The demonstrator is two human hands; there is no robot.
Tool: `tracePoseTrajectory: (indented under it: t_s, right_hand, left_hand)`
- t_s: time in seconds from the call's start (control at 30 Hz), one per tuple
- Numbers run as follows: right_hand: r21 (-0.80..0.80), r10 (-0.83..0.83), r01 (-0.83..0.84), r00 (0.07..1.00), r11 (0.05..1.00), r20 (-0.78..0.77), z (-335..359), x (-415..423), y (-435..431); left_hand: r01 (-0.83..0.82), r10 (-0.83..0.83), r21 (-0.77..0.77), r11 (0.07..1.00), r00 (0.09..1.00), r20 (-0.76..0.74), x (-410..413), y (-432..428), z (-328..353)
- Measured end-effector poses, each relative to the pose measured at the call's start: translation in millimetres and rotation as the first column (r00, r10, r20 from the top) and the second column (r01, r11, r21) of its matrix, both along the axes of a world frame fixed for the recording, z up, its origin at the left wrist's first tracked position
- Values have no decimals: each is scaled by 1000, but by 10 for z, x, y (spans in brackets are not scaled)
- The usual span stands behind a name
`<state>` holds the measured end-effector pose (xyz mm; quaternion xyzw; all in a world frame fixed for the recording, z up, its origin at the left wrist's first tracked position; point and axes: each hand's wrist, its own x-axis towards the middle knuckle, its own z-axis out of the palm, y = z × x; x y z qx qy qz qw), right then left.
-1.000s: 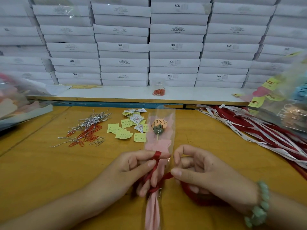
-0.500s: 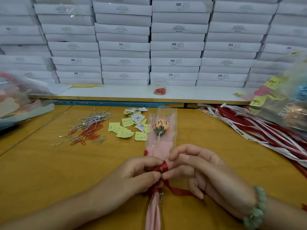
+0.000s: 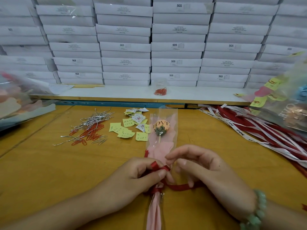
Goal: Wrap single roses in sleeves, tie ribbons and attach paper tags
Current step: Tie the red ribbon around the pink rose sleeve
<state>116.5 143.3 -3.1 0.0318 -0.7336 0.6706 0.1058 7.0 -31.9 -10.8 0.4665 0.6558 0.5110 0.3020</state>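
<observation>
Head view. Sleeve [image 3: 172,117] lies flat on worktop [image 3: 49,171], centre, open end away from the person, narrow end toward them. Rose [image 3: 161,127] inside, near the top; "LOVE YOU" print over it.

Red ribbon [image 3: 178,187] wrapped round the gathered neck of the sleeve. One loop stands above the wrap; one tail runs right along the worktop.

Left hand [image 3: 132,178]: thumb and forefinger pinch the loop.
Right hand [image 3: 207,170]: fingers curled, tips just beside the loop. Tail passes under its lower fingers; cannot tell whether it is gripped. Green bead bracelet [image 3: 259,208] on that wrist.

Yellow tags [image 3: 126,131] scattered just left of the sleeve. Paper clips [image 3: 91,131] and silver ties [image 3: 94,117] further left. Loose red and white ribbons [image 3: 259,131] heaped at right. White boxes [image 3: 176,47] stacked behind.
</observation>
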Motion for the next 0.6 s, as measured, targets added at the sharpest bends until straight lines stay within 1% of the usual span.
tracePoseTrajectory:
  t_s: [0.07,0.23,0.47,0.6]
  right_hand:
    - [22,-21,21,999,1000,25,-8,-5,6]
    - [121,20,-34,994,992,110,-22,-9,-8]
    - [170,21,-46,989,984,147,-30,-8,-21]
    - [146,-6,-13,991,989,134,-31,1,-34]
  left_hand:
    - [3,-3,2,1000,1000,19,14,-2,29]
    - [-24,24,-5,1000,1000,11,52,12,64]
    - [-38,38,-14,999,999,0,21,8,21]
    - [-60,56,52,997,995,78,-21,17,-15]
